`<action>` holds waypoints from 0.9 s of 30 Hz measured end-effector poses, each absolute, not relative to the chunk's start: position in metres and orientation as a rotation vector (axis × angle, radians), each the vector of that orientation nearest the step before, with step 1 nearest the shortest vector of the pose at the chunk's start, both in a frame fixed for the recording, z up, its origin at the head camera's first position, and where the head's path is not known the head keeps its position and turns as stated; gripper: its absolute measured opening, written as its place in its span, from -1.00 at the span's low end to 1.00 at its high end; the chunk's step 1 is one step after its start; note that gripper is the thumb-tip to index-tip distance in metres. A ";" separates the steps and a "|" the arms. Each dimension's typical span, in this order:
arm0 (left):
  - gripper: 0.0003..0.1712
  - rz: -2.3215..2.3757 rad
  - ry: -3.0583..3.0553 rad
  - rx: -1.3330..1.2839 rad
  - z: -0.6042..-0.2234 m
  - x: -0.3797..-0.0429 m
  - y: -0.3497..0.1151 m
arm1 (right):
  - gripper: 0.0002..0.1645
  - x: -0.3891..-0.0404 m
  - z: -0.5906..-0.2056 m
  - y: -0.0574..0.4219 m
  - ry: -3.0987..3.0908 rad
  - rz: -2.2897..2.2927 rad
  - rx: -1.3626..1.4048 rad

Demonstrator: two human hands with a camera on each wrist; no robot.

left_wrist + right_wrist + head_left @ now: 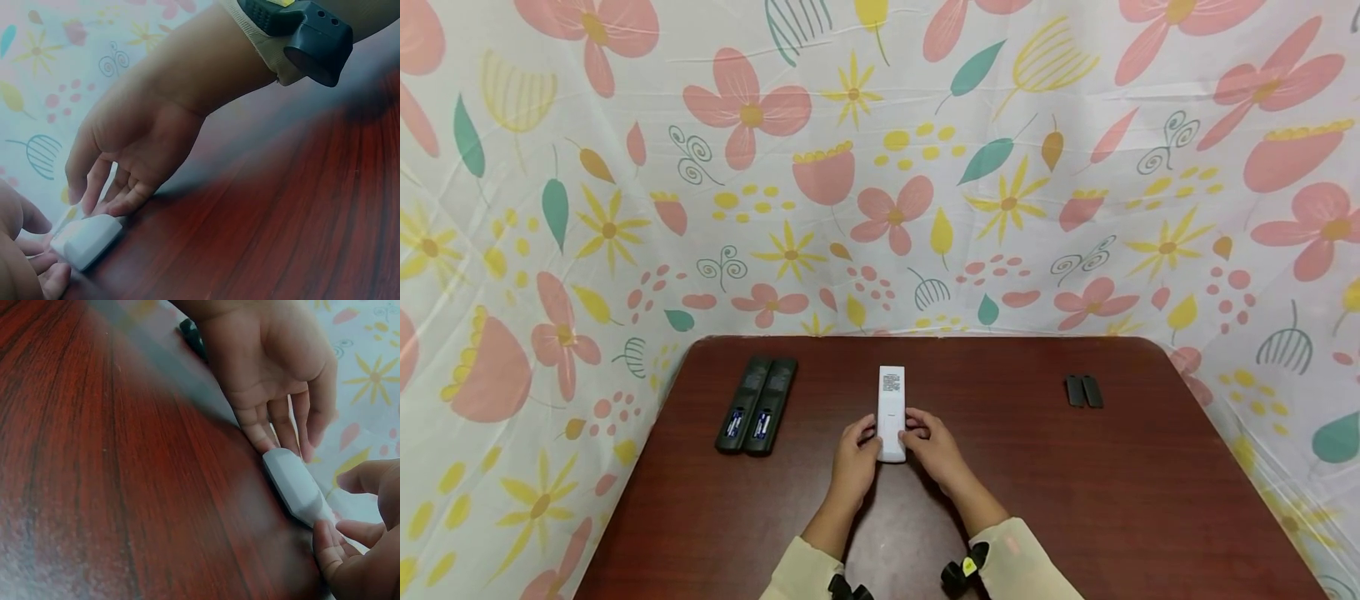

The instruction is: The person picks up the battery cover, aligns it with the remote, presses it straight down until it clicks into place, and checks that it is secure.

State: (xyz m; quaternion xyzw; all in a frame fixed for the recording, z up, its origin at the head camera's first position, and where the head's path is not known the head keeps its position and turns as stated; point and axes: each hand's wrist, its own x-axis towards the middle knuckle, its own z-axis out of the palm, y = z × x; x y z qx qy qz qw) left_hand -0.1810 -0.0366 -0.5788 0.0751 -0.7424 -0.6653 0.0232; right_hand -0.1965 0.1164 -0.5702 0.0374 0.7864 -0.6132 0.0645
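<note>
A flower-print cloth (895,196) hangs behind and along both sides of a red-brown, wood-grained table (1037,467) with rounded far corners. Nearest, over the table's near part, come two beige sleeves (1022,558), each with a black wrist camera (957,575) at the cuff. Beyond them, the left hand (853,458) and right hand (942,454) hold a white remote (891,421) between them, one on each long side. The fingers of both hands are bent and slightly spread, the thumbs against the sides by the remote's near end. Whether that end is lifted off the table I cannot tell. The remote lies a little left of the table's middle, pointing toward the far edge, with a printed label (891,383) near its far end, too small to read. Well to its left, toward the far left corner, two black remotes (772,392) lie side by side, slanted, batteries (763,424) showing in an open compartment at each near end. Well to the right, toward the far right corner, two small black covers (1092,390) lie next to each other. Past the far edge there is only the cloth, printed with pink, yellow and green shapes.
</note>
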 end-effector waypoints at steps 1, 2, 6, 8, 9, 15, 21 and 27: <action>-0.47 -2.064 -2.290 0.236 -0.579 -0.181 -0.037 | -0.39 -0.196 -0.569 0.116 2.377 -1.856 0.118; -0.48 -2.071 -2.280 0.238 -0.578 -0.181 -0.038 | -0.40 -0.196 -0.569 0.116 2.382 -1.857 0.120; -0.51 -2.076 -2.253 0.246 -0.577 -0.181 -0.041 | -0.42 -0.196 -0.567 0.117 2.391 -1.873 0.123; -0.54 -2.084 -2.235 0.248 -0.576 -0.181 -0.043 | -0.42 -0.197 -0.567 0.117 2.380 -1.892 0.122; -0.55 -2.087 -2.225 0.249 -0.575 -0.181 -0.044 | -0.42 -0.197 -0.566 0.118 2.370 -1.908 0.121; -0.58 -2.112 -2.162 0.260 -0.566 -0.182 -0.047 | -0.41 -0.196 -0.564 0.120 2.328 -1.967 0.105; -0.56 -2.115 -2.149 0.275 -0.554 -0.181 -0.049 | -0.41 -0.196 -0.562 0.125 2.333 -1.967 0.092; -0.55 -2.120 -2.142 0.239 -0.529 -0.173 -0.055 | -0.42 -0.196 -0.559 0.131 2.366 -1.958 0.090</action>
